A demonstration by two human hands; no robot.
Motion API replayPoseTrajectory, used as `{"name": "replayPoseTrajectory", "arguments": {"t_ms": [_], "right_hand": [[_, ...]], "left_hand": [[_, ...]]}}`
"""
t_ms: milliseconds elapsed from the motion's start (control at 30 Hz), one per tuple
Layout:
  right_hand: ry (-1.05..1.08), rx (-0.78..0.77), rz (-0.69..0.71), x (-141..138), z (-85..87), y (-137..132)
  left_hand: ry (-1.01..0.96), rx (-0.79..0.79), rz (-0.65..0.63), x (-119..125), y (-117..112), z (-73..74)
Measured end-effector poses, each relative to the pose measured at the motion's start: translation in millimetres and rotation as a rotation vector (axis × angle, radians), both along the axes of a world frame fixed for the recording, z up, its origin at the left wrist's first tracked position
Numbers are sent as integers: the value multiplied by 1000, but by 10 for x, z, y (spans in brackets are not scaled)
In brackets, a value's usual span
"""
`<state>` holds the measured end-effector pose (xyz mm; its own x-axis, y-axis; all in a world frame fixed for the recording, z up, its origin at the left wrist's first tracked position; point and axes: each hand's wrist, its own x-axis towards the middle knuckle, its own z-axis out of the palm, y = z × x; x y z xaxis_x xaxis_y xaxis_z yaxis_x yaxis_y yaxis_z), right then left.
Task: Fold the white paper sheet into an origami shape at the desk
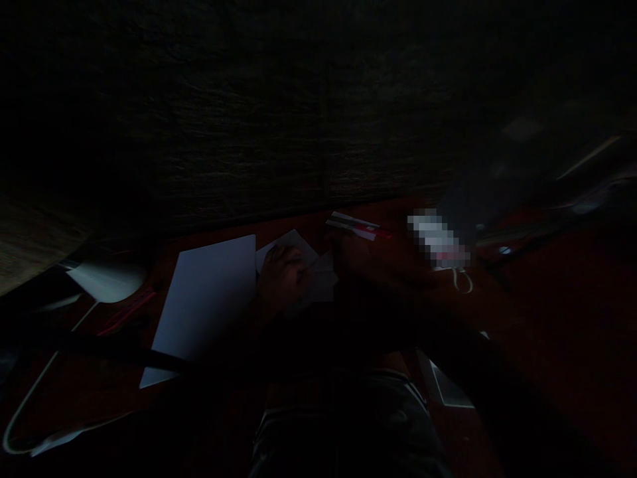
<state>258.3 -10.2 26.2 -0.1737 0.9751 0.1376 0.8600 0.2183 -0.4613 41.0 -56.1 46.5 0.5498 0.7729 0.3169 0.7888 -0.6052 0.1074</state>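
The small paper (321, 279) lies on the worktop (547, 299) directly between the two hands, pale against the dark reddish surface. Its near edge appears folded or doubled, though the light is too poor to be sure.

The left hand (281, 271) rests on the paper's left edge with its knuckles bent. I cannot tell whether it pinches the paper or only presses it down. The right hand (359, 260) sits at the paper's right side and is very dim; I cannot tell whether it is open or closed.

I judge the paper to be light, thin and limp. It would crease easily and is likely to slide on a smooth worktop. It is best taken at a corner or free edge between thumb and fingertip, with the other hand flat on it to hold it in place.

Just left of the left hand lies a big sheet (209, 299), flat and unfolded. Beyond the right hand, a little farther from the person, is a red and white pack (354, 227). Another sheet (450, 388) lies on the right hand's side, nearer the person. Far to the left of the left hand sits a white rounded thing (107, 279), and a white cord (30, 398) loops toward the person.
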Motion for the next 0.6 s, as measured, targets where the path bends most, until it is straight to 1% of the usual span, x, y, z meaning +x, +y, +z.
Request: {"name": "replayPoseTrajectory", "arguments": {"t_ms": [267,367,467,600], "right_hand": [[-98,28,-9,-40,12,-58],[-111,39,-3,-41,11,-57],[-116,27,-2,-40,30,-53],[-102,5,-18,-44,54,-59]], "left_hand": [[29,7,-19,26,-15,-9],[41,5,-19,36,-21,-55],[34,-2,-56,39,-25,-115],[-35,-65,-88,48,-2,-142]]}}
